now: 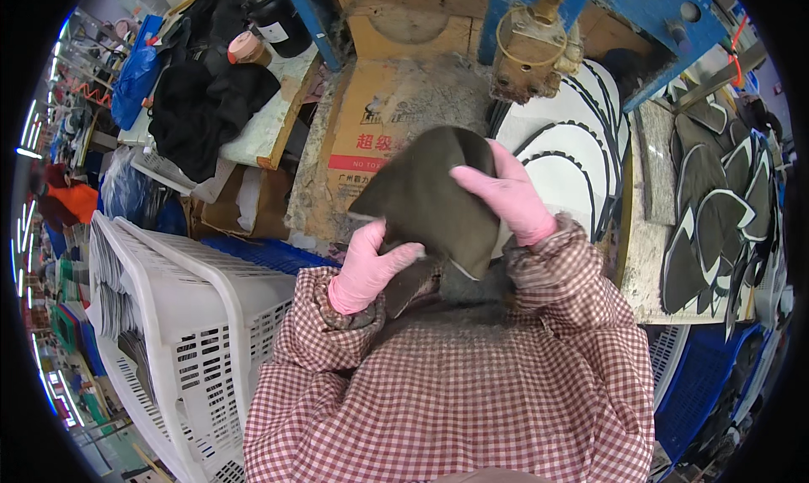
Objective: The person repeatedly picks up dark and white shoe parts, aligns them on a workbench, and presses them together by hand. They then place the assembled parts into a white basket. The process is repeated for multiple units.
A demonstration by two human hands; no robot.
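A dark olive-grey curved fabric piece (430,192), shaped like a shoe upper, is held up in front of my chest. Its lower edge shows a thin pale line. My left hand (367,268), in a pink glove, pinches its lower left corner, with the fingers partly hidden behind it. My right hand (512,198), also pink-gloved, grips the upper right side, thumb across the front and fingers behind. A machine head (529,53) of worn, dusty metal hangs just beyond my right hand. White rounded pieces with black notched edges (552,158) lie overlapping beside that hand.
More dark pieces with white edges (712,205) are piled on the right-hand bench. A dusty cardboard sheet (371,95) lies under the blue machine frame (670,40). White plastic baskets (202,348) stand at my left. Black cloth (206,104) and a black bottle (274,19) sit on the left table.
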